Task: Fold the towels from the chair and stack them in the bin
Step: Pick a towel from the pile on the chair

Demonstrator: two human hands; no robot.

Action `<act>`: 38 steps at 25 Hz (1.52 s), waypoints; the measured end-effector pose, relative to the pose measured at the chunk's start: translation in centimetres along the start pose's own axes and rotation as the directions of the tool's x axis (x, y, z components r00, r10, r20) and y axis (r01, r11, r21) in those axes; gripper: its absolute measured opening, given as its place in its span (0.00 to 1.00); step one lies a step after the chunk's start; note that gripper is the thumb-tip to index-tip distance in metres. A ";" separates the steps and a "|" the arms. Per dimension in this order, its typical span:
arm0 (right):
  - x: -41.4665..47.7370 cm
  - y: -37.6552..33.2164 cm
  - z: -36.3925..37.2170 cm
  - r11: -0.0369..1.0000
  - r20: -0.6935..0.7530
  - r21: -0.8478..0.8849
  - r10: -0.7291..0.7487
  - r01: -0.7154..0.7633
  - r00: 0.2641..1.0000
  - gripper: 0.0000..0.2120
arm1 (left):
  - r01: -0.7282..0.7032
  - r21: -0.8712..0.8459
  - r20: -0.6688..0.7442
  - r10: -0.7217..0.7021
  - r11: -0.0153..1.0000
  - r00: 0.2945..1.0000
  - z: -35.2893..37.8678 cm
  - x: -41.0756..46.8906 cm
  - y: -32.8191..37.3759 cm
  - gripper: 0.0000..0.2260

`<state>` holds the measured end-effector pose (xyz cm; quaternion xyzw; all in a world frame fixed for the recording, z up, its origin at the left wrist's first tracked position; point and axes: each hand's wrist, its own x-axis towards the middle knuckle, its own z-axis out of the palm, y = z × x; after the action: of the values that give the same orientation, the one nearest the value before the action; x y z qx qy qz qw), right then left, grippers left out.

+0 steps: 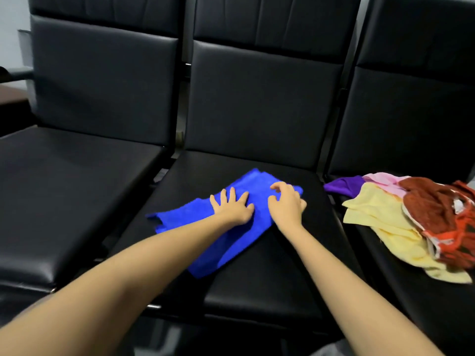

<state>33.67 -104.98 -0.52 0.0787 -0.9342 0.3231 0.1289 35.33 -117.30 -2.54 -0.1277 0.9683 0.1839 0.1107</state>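
Left hand (232,206) flat, fingers spread, pressing blue towel (205,250) on middle chair seat (257,283). Right hand (286,202) curled at towel's right edge, grip unclear. Towel pile (380,214) on right seat (424,312), apart.

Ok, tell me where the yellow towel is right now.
Head view, far right: the yellow towel lies on the right chair seat, partly under the rust-red towel, apart from the blue towel on the middle seat.

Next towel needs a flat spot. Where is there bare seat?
The whole left seat is bare. The middle seat has bare room behind and in front of the blue towel. The right seat is crowded with the towel pile.
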 end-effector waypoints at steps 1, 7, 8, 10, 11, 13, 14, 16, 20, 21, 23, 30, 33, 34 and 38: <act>-1.0 0.4 0.5 0.999 -0.001 0.026 0.041 -0.041 0.999 0.14 | 0.056 -0.137 0.042 -0.051 0.989 0.998 -0.3 -0.3 0.7 0.23; -0.3 2.2 -0.3 0.923 0.110 0.002 0.382 -0.385 0.917 0.19 | -0.024 -0.210 -0.223 -0.025 0.977 0.974 -3.2 -1.4 -3.9 0.12; 0.2 2.3 -0.6 0.904 0.160 -0.030 0.426 -0.427 0.891 0.20 | -0.014 -0.211 -0.235 -0.037 0.977 0.971 -3.0 -1.5 -4.9 0.11; 0.7 2.2 -0.9 0.899 0.256 -0.143 0.438 -0.415 0.862 0.15 | 0.022 -0.257 -0.228 -0.083 0.966 0.970 -2.7 -1.6 -5.3 0.13; 0.5 2.1 -1.1 0.899 0.298 -0.181 0.436 -0.398 0.849 0.11 | 0.050 -0.265 -0.213 -0.109 0.963 0.971 -2.7 -1.8 -5.1 0.16; 0.5 2.4 -1.0 0.901 0.358 -0.147 0.434 -0.409 0.827 0.11 | 0.085 -0.187 -0.221 -0.126 0.979 0.967 -2.5 -2.0 -4.2 0.19; 0.5 2.8 -1.0 0.893 0.379 -0.085 0.439 -0.442 0.815 0.14 | 0.088 -0.146 -0.223 -0.120 0.985 0.967 -2.4 -1.9 -3.9 0.19; 0.4 3.3 -1.4 0.869 0.413 0.035 0.437 -0.493 0.799 0.14 | 0.104 -0.138 -0.155 -0.125 0.985 0.980 -2.3 -1.7 -3.4 0.17; 0.2 3.3 -2.6 0.787 0.520 0.147 0.454 -0.599 0.724 0.15 | 0.133 -0.445 -0.026 -0.161 0.886 0.987 -3.3 -1.5 -3.0 0.12; 0.2 3.2 -2.8 0.771 0.533 0.170 0.452 -0.613 0.715 0.14 | 0.144 -0.579 0.020 -0.162 0.803 0.987 -3.5 -1.6 -3.1 0.10; 0.1 2.9 -3.0 0.746 0.560 0.215 0.434 -0.630 0.706 0.13 | 0.251 -0.768 0.211 -0.137 0.590 0.968 -3.7 -2.1 -3.1 0.10; 1.8 1.5 -5.7 0.693 0.588 0.375 0.335 -0.616 0.736 0.14 | 0.302 -0.741 0.238 -0.186 0.600 0.953 -6.9 -1.8 -4.5 0.12; 3.0 -0.3 -7.0 0.453 0.533 0.694 0.199 -0.559 0.822 0.09 | 0.131 -0.962 0.124 -0.042 0.238 0.991 -10.3 -2.2 -3.5 0.13; 3.4 -0.8 -7.2 0.368 0.466 0.791 0.155 -0.489 0.871 0.07 | 0.040 -0.995 0.043 0.025 0.096 0.999 -11.2 -2.6 -2.9 0.12; 4.3 -1.9 -7.5 0.130 0.148 0.981 -0.020 -0.144 0.989 0.10 | -0.339 -0.929 -0.365 0.235 -0.145 0.901 -12.4 -3.9 -1.0 0.13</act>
<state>31.43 -102.04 7.55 0.1254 -0.4985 0.8573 -0.0267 37.23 -122.20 9.42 0.0428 0.5312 0.8408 -0.0955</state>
